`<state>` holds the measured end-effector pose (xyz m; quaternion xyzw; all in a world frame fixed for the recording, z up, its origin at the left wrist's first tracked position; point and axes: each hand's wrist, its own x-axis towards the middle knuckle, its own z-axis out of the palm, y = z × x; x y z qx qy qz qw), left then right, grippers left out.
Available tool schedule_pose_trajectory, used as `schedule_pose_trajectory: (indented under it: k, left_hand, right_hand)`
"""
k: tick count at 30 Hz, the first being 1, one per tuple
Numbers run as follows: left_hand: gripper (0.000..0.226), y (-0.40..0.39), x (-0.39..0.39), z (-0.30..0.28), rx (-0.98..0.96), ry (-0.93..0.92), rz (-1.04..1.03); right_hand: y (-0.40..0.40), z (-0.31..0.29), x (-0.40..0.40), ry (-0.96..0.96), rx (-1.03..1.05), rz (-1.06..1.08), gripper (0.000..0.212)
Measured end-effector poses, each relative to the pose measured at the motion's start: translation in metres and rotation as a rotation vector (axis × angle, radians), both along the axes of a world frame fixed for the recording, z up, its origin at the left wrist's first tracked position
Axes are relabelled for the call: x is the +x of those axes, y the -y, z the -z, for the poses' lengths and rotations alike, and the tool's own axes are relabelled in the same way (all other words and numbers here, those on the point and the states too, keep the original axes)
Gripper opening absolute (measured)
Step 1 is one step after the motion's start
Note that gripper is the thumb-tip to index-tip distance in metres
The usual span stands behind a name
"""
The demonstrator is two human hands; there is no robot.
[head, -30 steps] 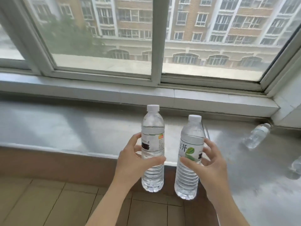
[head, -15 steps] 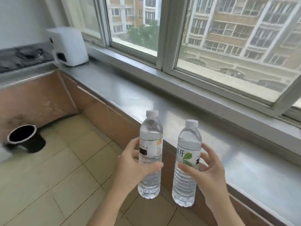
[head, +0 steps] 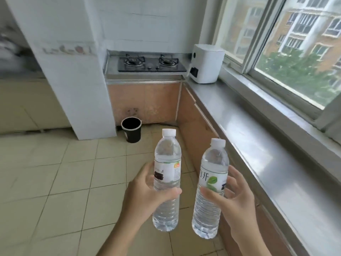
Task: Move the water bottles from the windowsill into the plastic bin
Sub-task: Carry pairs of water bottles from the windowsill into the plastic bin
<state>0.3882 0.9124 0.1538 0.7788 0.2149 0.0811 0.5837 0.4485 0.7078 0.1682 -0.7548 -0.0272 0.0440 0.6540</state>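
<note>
Each hand's grip holds one upright bottle — left hand the left bottle, right hand the right bottle.

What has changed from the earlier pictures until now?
The view swung left, from the window to the stove and black bucket. Unchanged: the left hand grips one bottle, the right hand the leaf-label bottle, both upright.

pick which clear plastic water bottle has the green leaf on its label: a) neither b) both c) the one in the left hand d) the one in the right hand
d: the green leaf shows on the label of the clear plastic water bottle gripped by the right hand; the left hand's bottle has a white label with a dark mark.
</note>
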Motion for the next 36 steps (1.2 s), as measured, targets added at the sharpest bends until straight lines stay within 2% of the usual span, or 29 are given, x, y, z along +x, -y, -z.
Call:
schedule_pose_trajectory:
  k: [11, 15, 23, 29, 36]
  left_hand:
    - [0.08, -0.119, 0.045, 0.013, -0.021, -0.03, -0.456]
    - [0.076, -0.163, 0.074, 0.008, -0.051, -0.036, -0.587]
    - [0.084, -0.261, 0.099, 0.009, -0.087, -0.049, -0.818]
    - [0.083, -0.359, 0.099, 0.019, -0.103, -0.041, -0.931]
    - [0.08, -0.503, 0.098, 0.021, -0.111, -0.042, -0.941]
  right_hand:
    - [-0.158, 0.011, 0.121, 0.015, -0.058, -0.43, 0.077]
    - [-0.222, 0.01, 0.165, 0.038, -0.054, -0.568, 0.074]
    - [-0.357, 0.01, 0.218, 0.054, -0.062, -0.809, 0.072]
    - [-0.475, 0.024, 0.229, -0.018, -0.072, -0.894, 0.08]
    - [-0.616, 0.031, 0.23, -0.021, -0.078, -0.871, 0.079]
